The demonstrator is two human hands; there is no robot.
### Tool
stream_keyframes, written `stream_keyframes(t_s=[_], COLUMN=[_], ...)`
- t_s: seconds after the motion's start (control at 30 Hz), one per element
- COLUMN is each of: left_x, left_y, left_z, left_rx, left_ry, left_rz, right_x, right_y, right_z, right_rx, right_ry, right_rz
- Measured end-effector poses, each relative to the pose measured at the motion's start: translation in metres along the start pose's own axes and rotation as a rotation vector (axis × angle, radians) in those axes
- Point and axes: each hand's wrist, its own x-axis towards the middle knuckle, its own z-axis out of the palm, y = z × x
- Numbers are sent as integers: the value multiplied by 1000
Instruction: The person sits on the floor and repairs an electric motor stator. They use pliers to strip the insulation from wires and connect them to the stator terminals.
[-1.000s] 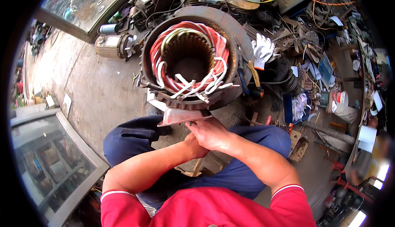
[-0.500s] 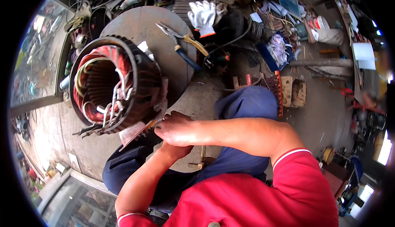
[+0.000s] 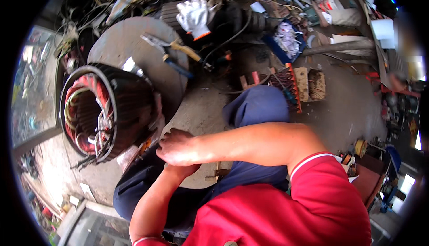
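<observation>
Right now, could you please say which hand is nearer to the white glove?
Right. The right hand is below the white glove in the picture; the left hand is farther down, partly hidden by the right.

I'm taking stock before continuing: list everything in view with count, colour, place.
Ribbed cylindrical metal motor housing: one, dark with red coils inside, left.
Round flat metal disc: one, grey, behind the housing.
Metal pliers: at least one, blue and yellow handles, across the disc's right edge.
Knitted glove: at least one, white with orange cuff, top centre.
Rectangular tray of pale scraps: one, blue, upper right.
Toothed strip: one, orange, right of centre.
Framed glass panes: two, grey, left and lower left.
Tangled wires: uncountable, mostly dark, upper left.
Shirt: one, red, bottom.
Right hand: one, bare, centre left, grip unclear.
Left hand: one, bare, below the right.
</observation>
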Motion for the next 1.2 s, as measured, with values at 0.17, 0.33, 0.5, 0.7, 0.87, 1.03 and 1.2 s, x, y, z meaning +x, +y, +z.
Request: stream_keyframes(t_s=[0.17,0.33,0.5,0.7,0.87,1.03,1.2], left_x=[6,4,1,11,10,10,19], left_y=[34,25,20,29,23,18,24], left_z=[-44,-32,-30,-32,-23,-5,8], left_rx=[-103,-53,-75,-154,-202,-275,-345], left_ry=[-53,-51,-49,0,97,235,404], left_rz=[-37,-59,-18,0,41,130,188], right_x=[-7,-10,-6,-8,-9,-6,-10], right_y=[9,3,2,8,7,12,9], right_z=[2,1,4,28,0,-2,-12], right_rx=[-13,-7,-16,12,-13,-24,-3], right_ry=[52,92,39,158,67,37,108], right_rz=[40,10,1,-16,-18,-87,-100])
